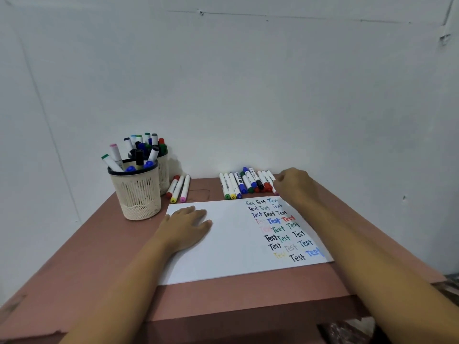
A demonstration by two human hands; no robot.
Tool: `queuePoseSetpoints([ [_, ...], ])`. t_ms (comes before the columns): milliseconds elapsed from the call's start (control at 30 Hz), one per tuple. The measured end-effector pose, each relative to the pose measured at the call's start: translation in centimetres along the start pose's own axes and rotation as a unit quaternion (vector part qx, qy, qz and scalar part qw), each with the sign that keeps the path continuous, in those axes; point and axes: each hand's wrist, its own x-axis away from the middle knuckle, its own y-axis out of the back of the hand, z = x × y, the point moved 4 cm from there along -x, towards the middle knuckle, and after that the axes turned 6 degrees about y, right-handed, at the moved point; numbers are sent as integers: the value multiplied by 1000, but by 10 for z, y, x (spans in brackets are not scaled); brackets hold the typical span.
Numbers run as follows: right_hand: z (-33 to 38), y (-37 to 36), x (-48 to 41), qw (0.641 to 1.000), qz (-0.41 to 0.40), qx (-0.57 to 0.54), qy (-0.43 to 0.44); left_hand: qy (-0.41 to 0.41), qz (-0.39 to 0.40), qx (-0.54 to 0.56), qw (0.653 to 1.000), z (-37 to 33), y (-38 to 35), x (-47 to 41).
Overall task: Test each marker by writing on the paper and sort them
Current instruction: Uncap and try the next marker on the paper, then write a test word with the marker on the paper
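The reddish-brown worktop (223, 304) carries a white paper sheet (231, 249) with coloured "Test" rows. The left hand (186, 224) lies flat on its 9 o'clock half, fingers straight. At 1 o'clock, the right hand (295, 186) curls its fingers over a row of capped white-barrelled markers (244, 183); whether it grips one cannot be told. Three loose markers (178, 188) lie at 11 o'clock and two beige mesh marker cups (139, 192) stand at 10.

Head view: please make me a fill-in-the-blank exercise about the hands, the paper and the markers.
The left hand lies flat on the ____. The word written repeatedly there is ____. Beside the mesh cups, the small group has ____ markers.
Missing: paper; Test; three.
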Motion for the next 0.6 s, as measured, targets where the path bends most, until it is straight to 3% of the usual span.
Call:
queuePoseSetpoints([
  [200, 65, -47, -8, 995, 52, -30, 84, -4, 2, 2, 1000, -1, 1, 2],
  [367, 93, -75, -5, 988, 68, 28, 139, 0, 8, 3, 1000, 0, 1, 3],
  [600, 101, -93, -9, 987, 37, 86, 134, 1, -8, 18, 1000, -2, 0, 3],
])
